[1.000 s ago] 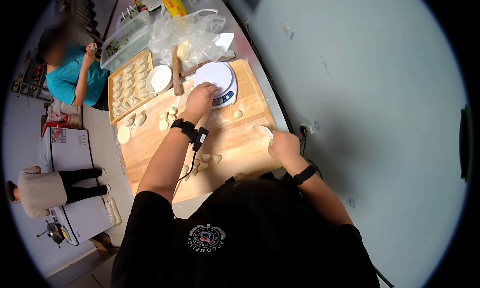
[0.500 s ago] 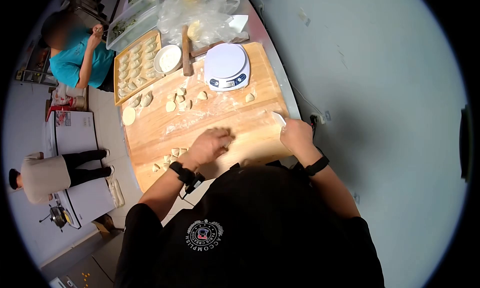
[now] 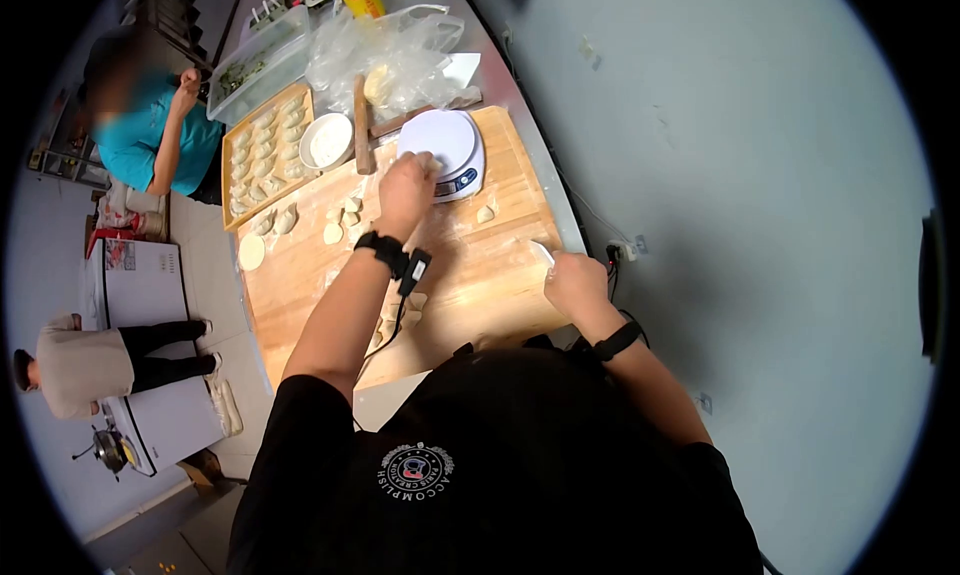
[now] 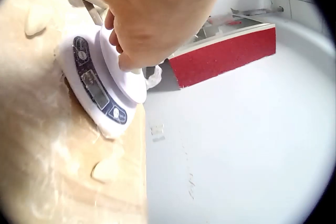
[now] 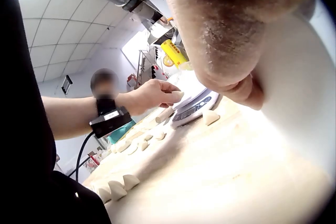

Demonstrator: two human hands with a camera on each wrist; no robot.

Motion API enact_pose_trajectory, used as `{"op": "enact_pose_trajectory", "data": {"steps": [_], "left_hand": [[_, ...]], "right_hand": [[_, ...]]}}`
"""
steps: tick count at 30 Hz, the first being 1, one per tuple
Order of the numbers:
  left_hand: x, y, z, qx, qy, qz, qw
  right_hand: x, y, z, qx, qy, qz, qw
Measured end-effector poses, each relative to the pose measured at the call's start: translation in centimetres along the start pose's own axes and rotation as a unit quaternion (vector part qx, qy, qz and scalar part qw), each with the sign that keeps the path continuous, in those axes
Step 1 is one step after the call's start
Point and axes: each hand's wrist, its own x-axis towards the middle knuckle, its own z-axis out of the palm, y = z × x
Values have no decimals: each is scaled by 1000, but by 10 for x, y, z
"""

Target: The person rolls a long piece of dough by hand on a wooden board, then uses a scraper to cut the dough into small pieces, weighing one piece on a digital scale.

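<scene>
My left hand (image 3: pixel 407 192) is over the kitchen scale (image 3: pixel 438 138), pinching a small dough piece (image 5: pixel 179 96) between thumb and fingers at the white weighing plate. In the left wrist view the scale's display (image 4: pixel 96 90) faces up, and the hand covers part of the plate. My right hand (image 3: pixel 577 287) grips a white-bladed tool (image 3: pixel 541 252) near the board's right edge; its handle is hidden in the fist. One dough piece (image 3: pixel 486 214) lies between the scale and that blade. More cut dough pieces (image 5: pixel 116 189) sit at the board's near side, partly behind the left forearm.
A wooden tray of dumplings (image 3: pixel 229 165), a white bowl of flour (image 3: pixel 327 142) and a rolling pin (image 3: pixel 362 125) stand at the far left of the wooden board (image 3: pixel 480 275). Beyond are plastic bags (image 3: pixel 390 50) and a clear bin (image 3: pixel 262 67). Two other people stand at left.
My left hand went from the scale back to the near dough pieces, then returned to the scale with a dough piece. The right hand keeps its hold on the white-bladed tool.
</scene>
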Motion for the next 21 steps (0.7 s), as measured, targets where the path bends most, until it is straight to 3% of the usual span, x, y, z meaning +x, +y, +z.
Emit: {"op": "enact_pose_trajectory", "data": {"steps": [2, 3, 6, 11, 21], "left_hand": [[15, -9, 5, 32, 14, -2, 999], [20, -3, -3, 38, -27, -27, 999], [19, -10, -11, 3, 8, -4, 1000], [8, -36, -17, -35, -12, -31, 999], [21, -27, -16, -52, -32, 60, 996]], "right_hand": [[-2, -1, -1, 5, 4, -2, 1000], [-2, 0, -1, 6, 8, -4, 1000], [-2, 2, 2, 11, 16, -6, 1000], [-1, 2, 0, 10, 7, -7, 1000], [0, 1, -4, 13, -10, 1, 1000]]}}
